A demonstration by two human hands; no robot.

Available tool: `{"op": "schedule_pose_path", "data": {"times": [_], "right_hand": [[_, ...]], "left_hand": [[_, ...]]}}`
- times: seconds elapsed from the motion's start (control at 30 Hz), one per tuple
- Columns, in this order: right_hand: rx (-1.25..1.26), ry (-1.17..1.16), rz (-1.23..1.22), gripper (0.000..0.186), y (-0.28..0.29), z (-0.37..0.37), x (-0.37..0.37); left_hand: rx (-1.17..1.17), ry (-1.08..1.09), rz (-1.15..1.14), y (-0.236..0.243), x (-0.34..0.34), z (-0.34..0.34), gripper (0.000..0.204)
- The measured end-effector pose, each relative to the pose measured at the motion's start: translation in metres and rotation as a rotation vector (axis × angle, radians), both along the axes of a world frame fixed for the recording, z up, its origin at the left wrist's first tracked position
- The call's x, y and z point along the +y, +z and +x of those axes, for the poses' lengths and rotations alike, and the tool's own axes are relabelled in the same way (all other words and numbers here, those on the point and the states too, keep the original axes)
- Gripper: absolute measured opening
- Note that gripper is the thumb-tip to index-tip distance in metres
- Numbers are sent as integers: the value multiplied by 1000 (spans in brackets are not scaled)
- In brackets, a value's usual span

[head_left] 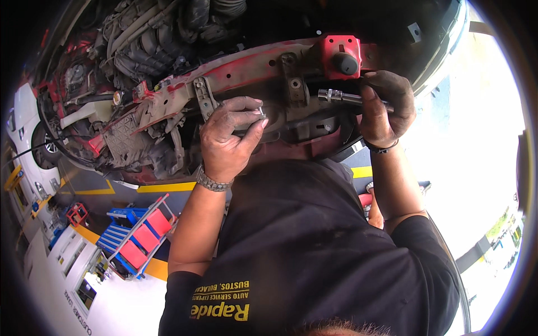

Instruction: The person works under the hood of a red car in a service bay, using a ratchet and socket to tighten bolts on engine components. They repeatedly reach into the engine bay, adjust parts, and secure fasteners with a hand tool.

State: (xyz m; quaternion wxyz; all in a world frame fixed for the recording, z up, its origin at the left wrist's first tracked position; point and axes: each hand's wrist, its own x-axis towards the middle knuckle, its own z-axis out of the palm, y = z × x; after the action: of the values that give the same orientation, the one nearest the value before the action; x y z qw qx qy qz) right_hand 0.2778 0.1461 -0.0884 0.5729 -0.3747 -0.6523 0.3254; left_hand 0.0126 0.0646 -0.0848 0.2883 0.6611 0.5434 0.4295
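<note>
My left hand (227, 134) pinches a small metal bolt (261, 113) between thumb and fingertips, above the lower front of the open engine bay. My right hand (386, 106) grips a chrome socket tool (336, 96), its socket end pointing left toward a dark bracket (294, 81) on the red, grimy crossmember (241, 71). A red plate (341, 47) with a black rubber knob (346, 64) sits just above the right hand. A pale metal bracket (203, 92) is near my left fingers.
The engine (151, 45) with hoses fills the upper left. Beyond the car are a white car (31, 140), a blue and red wheeled rack (134, 235) and yellow floor lines (168, 187). A bare leg or foot (374, 215) shows below my right forearm.
</note>
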Motion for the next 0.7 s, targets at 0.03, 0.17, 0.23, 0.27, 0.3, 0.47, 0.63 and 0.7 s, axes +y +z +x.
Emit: {"op": "schedule_pose_path", "data": {"times": [0.03, 0.17, 0.23, 0.27, 0.3, 0.47, 0.63, 0.7], "right_hand": [[-17, -19, -20, 18, 1, 1, -1], [-137, -75, -49, 17, 3, 3, -15], [-259, -68, 128, 17, -1, 1, -19], [-195, -3, 119, 18, -4, -1, -22], [-129, 51, 80, 19, -7, -3, -24], [46, 146, 80, 20, -20, -15, -24], [144, 65, 1, 19, -25, -18, -20], [103, 37, -11, 19, -25, -17, -21]], "left_hand": [[-3, 12, 7, 0, 0, 0, 24], [41, 43, 73, 1, -1, 4, 26], [62, 56, 102, 1, -2, 7, 27], [61, 66, 109, 1, -3, 8, 28], [62, 72, 119, 1, -3, 9, 29], [86, 49, 204, 0, 2, 7, 31], [102, 137, 225, -3, 7, 8, 28], [112, 154, 204, -1, 4, 9, 27]]}}
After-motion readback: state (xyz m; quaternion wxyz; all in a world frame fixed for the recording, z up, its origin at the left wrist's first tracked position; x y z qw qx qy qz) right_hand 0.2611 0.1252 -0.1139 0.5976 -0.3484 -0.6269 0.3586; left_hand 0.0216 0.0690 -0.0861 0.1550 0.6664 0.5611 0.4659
